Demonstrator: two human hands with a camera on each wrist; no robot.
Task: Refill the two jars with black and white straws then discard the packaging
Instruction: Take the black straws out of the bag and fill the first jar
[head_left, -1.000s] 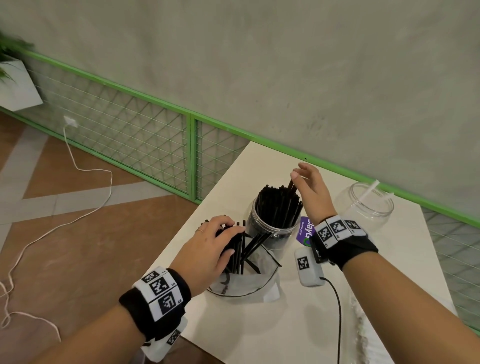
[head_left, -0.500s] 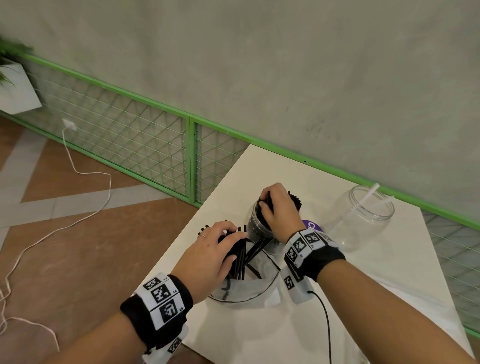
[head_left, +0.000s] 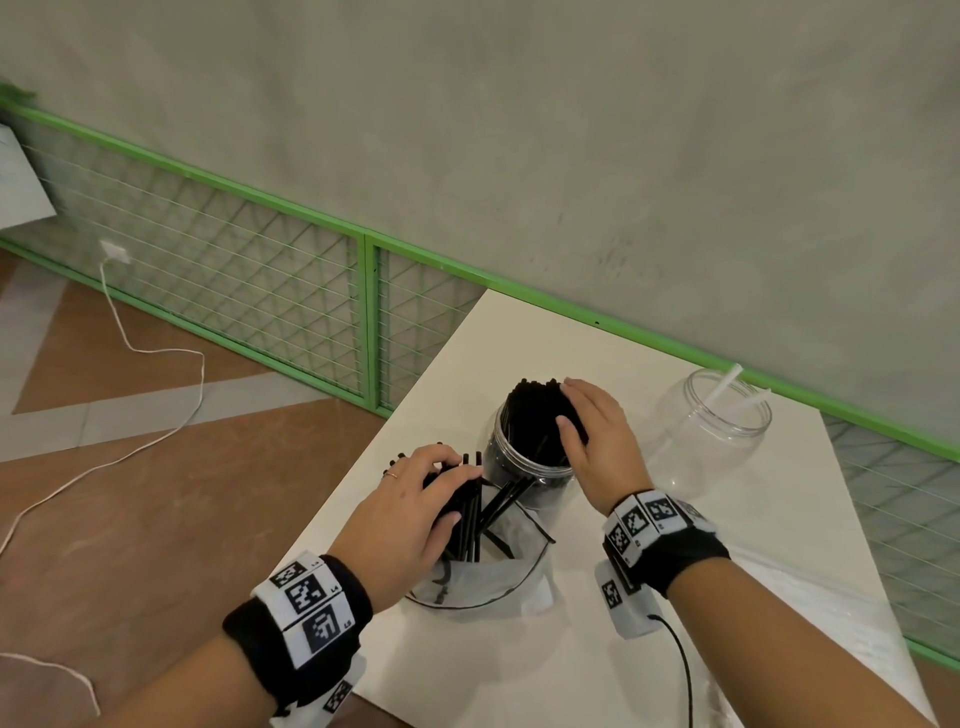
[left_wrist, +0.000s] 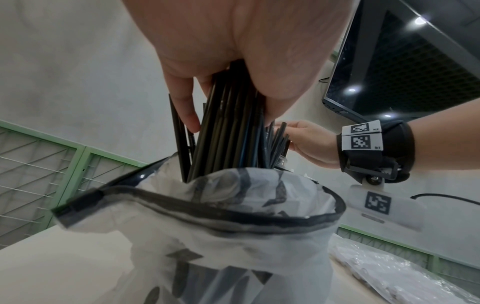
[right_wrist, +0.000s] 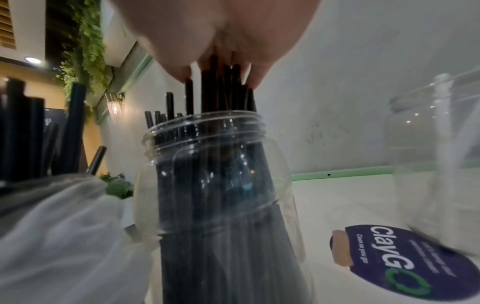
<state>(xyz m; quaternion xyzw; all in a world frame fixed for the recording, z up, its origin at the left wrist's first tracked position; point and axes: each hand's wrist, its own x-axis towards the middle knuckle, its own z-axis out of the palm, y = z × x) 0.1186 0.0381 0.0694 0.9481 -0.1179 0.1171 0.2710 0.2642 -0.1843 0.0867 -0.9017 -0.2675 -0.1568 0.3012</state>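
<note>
A clear jar (head_left: 524, 470) (right_wrist: 215, 185) packed with black straws (head_left: 535, 410) stands mid-table. My right hand (head_left: 571, 405) (right_wrist: 221, 76) is over its mouth, thumb and fingers curled round the tops of a bunch of those straws. Just left of the jar a clear plastic bag (head_left: 467, 587) (left_wrist: 233, 216) stands open with more black straws (left_wrist: 228, 139) poking out. My left hand (head_left: 457, 493) (left_wrist: 228, 115) grips that bundle from above. A second clear jar (head_left: 711, 431) (right_wrist: 436, 144) at the far right holds two white straws (head_left: 727, 382).
The white table (head_left: 519, 338) ends close on the left and near sides. A purple round sticker (right_wrist: 389, 261) lies between the jars. A crinkled clear packet (left_wrist: 389, 273) lies to the right. Behind the table a green mesh fence (head_left: 363, 291) runs along the wall.
My right hand came down from the straw tips onto the bunch in the jar and now holds it from the right side. The left hand stayed on the bag's straws.
</note>
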